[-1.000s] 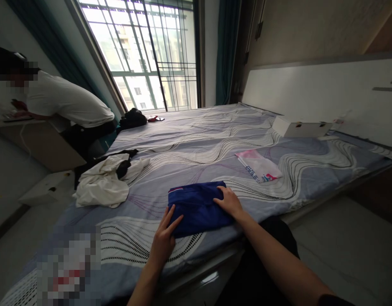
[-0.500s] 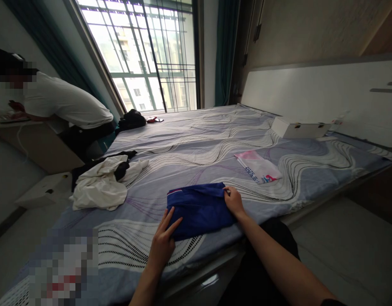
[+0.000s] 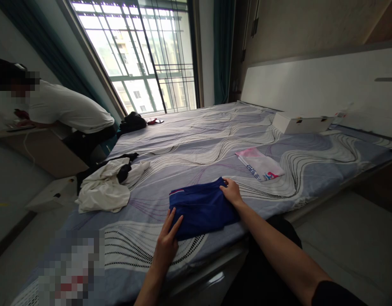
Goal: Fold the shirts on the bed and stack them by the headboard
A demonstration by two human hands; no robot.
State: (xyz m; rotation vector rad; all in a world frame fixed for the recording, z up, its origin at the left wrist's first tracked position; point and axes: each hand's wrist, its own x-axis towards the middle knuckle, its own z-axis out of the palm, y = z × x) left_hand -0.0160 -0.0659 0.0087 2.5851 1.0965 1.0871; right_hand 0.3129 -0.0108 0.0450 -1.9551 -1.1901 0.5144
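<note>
A folded dark blue garment point(image 3: 200, 207) lies near the front edge of the bed point(image 3: 196, 144). My left hand point(image 3: 168, 243) rests flat on its near left corner with the fingers stretched out. At the garment's far right corner my right hand point(image 3: 232, 192) has its fingers closed in a pinch on the cloth edge.
A heap of white and black clothes point(image 3: 105, 185) lies at the bed's left. A pink and white plastic bag point(image 3: 259, 165) and a white box point(image 3: 302, 123) lie to the right. A black bag point(image 3: 132, 120) sits far back. A person in a white shirt point(image 3: 66, 108) leans over a desk at left.
My right hand slid from lying on the garment's right side to pinching its far right corner. The left hand has stayed on the near left corner.
</note>
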